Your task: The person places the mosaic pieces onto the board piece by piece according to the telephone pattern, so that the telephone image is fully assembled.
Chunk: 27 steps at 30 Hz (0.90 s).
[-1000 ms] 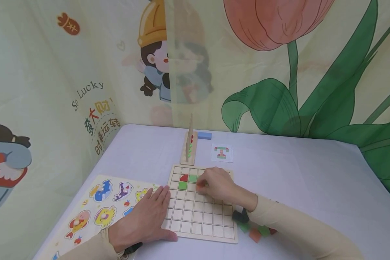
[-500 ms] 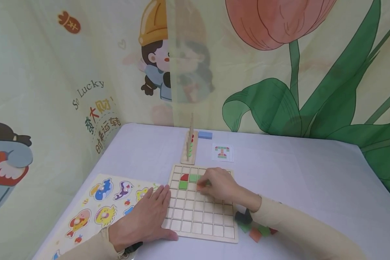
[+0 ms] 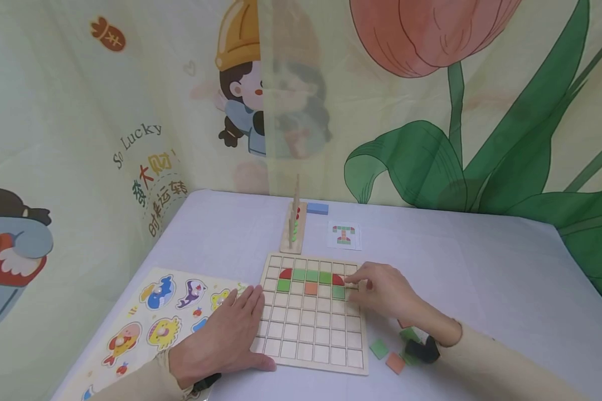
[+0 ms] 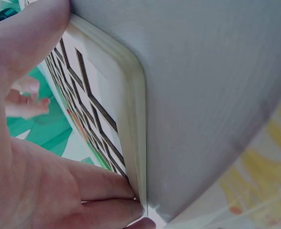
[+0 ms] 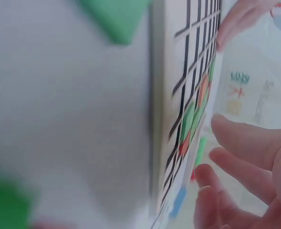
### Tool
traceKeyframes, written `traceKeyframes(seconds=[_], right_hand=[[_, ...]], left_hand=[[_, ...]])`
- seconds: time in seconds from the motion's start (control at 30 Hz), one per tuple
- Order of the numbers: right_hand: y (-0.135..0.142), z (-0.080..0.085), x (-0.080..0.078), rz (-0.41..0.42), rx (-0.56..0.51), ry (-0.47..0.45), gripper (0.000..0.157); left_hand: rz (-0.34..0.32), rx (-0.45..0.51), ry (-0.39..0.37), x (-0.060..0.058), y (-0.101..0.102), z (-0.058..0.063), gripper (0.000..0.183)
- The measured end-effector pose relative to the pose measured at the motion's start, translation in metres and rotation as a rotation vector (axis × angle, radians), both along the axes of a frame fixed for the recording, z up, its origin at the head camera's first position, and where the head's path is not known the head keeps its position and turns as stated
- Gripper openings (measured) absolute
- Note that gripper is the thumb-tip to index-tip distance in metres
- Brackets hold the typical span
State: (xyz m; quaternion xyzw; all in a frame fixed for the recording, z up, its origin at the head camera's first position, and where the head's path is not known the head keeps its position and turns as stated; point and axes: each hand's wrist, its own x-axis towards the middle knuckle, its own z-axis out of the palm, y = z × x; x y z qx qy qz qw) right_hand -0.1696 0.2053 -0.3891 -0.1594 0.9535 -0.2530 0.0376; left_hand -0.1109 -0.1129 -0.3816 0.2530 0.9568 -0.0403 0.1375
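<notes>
A wooden grid board (image 3: 313,335) lies on the table. Red, green and orange tiles sit in its upper cells, among them an orange square tile (image 3: 311,288) under the green row and a red rounded tile (image 3: 338,279) at the row's right end. My left hand (image 3: 226,337) rests along the board's left edge, fingers straight, thumb at the near edge; the left wrist view shows the fingertips (image 4: 131,208) against its rim. At the right edge hovers my right hand (image 3: 383,287), nothing between its loosely bent fingers (image 5: 245,143) in the right wrist view.
Loose green tiles (image 3: 379,349) and an orange tile (image 3: 395,363) lie right of the board. An animal puzzle board (image 3: 145,303) is under my left forearm. Behind stand a wooden peg stand (image 3: 286,245), a blue block (image 3: 318,209) and a pattern card (image 3: 344,235).
My right hand has let go of the orange tile, which now lies in a cell, and has moved right to the board's edge. The left hand stays put.
</notes>
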Motion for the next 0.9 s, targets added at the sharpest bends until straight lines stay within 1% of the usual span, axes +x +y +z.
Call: traceKeyframes(seconds=[0.17, 0.27, 0.4, 0.5, 0.7, 0.77, 0.9], right_hand=[[0.032, 0.002, 0.017, -0.145, 0.06, -0.052, 0.034], [0.049, 0.0, 0.027, -0.171, 0.066, -0.075, 0.036], [0.067, -0.004, 0.04, -0.16, 0.07, -0.077, 0.036], [0.075, -0.009, 0.047, -0.139, 0.076, -0.066, 0.033], [0.08, -0.013, 0.05, -0.121, 0.091, -0.036, 0.026], [0.079, -0.013, 0.051, -0.12, 0.112, -0.028, 0.026], [0.077, -0.011, 0.053, -0.091, 0.161, -0.002, 0.026]], left_hand=[[0.006, 0.004, -0.017, 0.0, 0.001, 0.0, 0.123], [0.009, -0.003, -0.019, 0.0, 0.001, 0.0, 0.123], [0.007, -0.011, -0.013, 0.0, 0.001, 0.0, 0.123], [0.005, -0.016, -0.01, 0.0, 0.001, 0.001, 0.123], [0.01, -0.015, -0.007, 0.0, 0.0, 0.001, 0.122], [0.01, -0.016, -0.009, 0.0, 0.0, 0.001, 0.122], [0.007, -0.016, -0.01, 0.0, 0.001, 0.001, 0.122]])
